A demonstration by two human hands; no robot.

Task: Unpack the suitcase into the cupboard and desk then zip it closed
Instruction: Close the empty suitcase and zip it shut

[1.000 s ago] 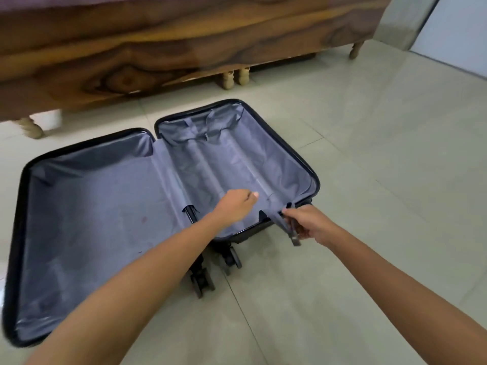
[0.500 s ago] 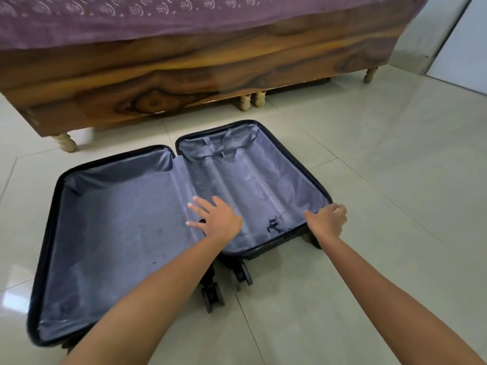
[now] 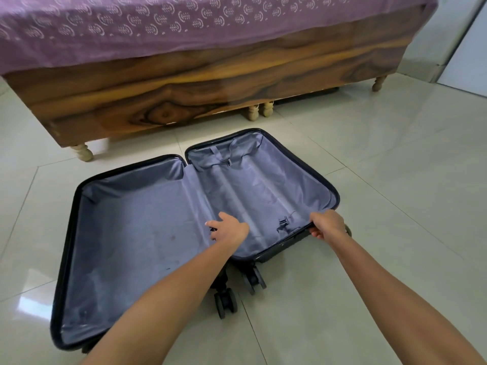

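On the tiled floor before a wooden bed, the suitcase lies open, grey lining bare. Left hand hovers over its hinge, fingers loosely spread; right hand grips the right half's near rim.

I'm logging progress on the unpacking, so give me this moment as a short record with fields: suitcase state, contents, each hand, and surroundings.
suitcase: lies open flat on the tiled floor, both halves lining-up
contents: none visible; only grey lining and a loose strap buckle
left hand: fingers spread, over the hinge area
right hand: grips the near right corner of the right half
zip: not closed
surroundings: wooden bed with purple cover behind
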